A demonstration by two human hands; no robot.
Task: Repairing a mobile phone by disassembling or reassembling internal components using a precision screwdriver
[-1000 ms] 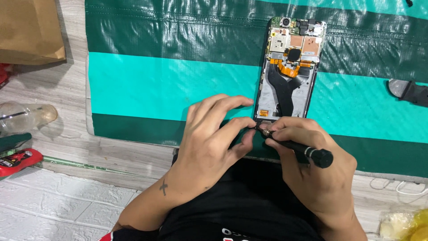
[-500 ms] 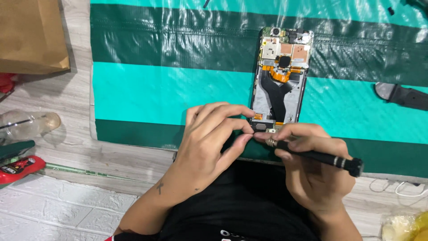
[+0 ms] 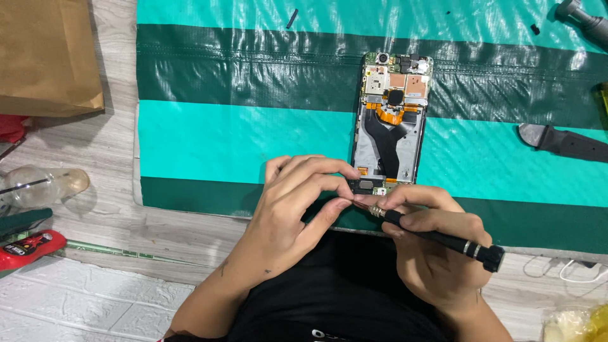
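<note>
- One head view was given: an opened phone (image 3: 391, 120) lay on the striped green mat (image 3: 240, 139), its lower end just before both hands.
- The left hand (image 3: 297, 209) was curled, fingertips pinched on the phone's bottom edge.
- The right hand (image 3: 437, 244) was closed around a black screwdriver (image 3: 437, 237), tip at that edge.
- The driver would best be kept upright and pressed lightly, the phone being steadied.
</note>
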